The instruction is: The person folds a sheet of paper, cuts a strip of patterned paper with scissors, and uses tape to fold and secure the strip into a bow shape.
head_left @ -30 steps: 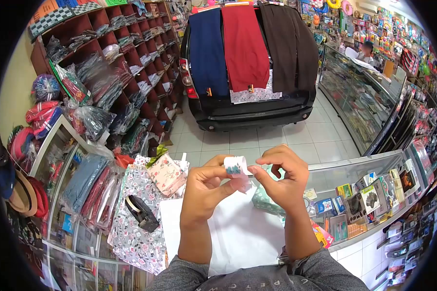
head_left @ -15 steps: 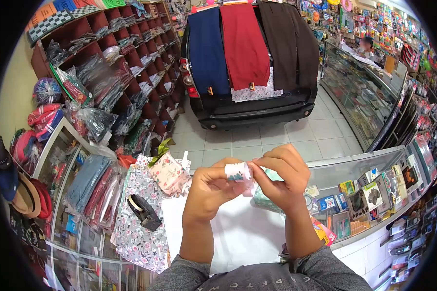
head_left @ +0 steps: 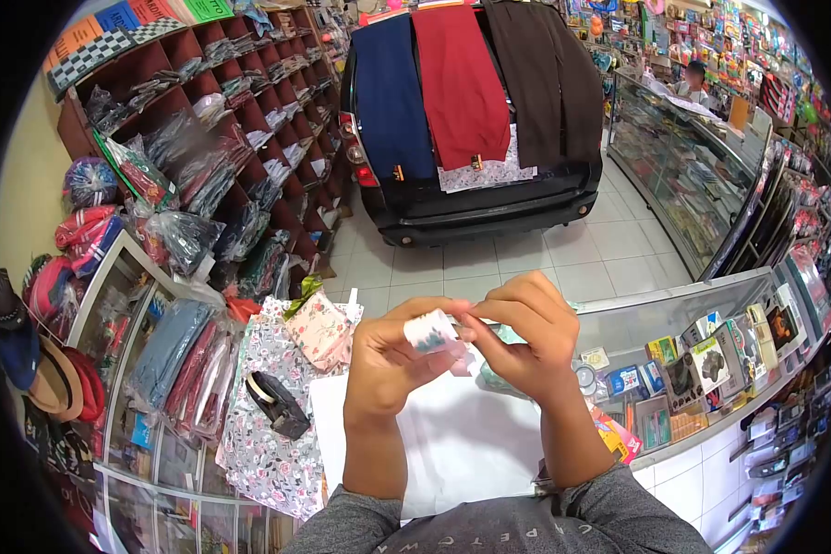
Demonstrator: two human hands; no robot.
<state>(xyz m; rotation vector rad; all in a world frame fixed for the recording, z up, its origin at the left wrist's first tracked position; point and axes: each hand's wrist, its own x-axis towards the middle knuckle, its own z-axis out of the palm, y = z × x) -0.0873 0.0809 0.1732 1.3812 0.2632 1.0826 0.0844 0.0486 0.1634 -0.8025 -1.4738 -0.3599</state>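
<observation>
Above the counter, my left hand [head_left: 379, 365] is closed around a small curled roll of white and pink patterned paper [head_left: 427, 331]. My right hand [head_left: 531, 342] is closed in a pinch at the roll's right edge, its fingertips meeting those of the left; what lies between them is too small to make out. Beneath both hands spreads a large white sheet of paper [head_left: 471, 443]. A pale green item [head_left: 497, 371] is partly hidden behind my right hand. To the left, a black tape dispenser [head_left: 279, 404] rests on grey floral wrapping paper [head_left: 263, 462].
A pink floral package [head_left: 319, 328] with a green bow lies beyond the tape dispenser. Bagged clothes [head_left: 180, 355] cover the left glass counter. Boxes of small goods fill the right display case [head_left: 702, 369]. Trousers [head_left: 462, 88] drape over a parked car. Another person [head_left: 692, 88] is at the far counter.
Both hands have shifted slightly left, and the paper roll has tilted. The fingertips remain together at its edge. My view has turned a little.
</observation>
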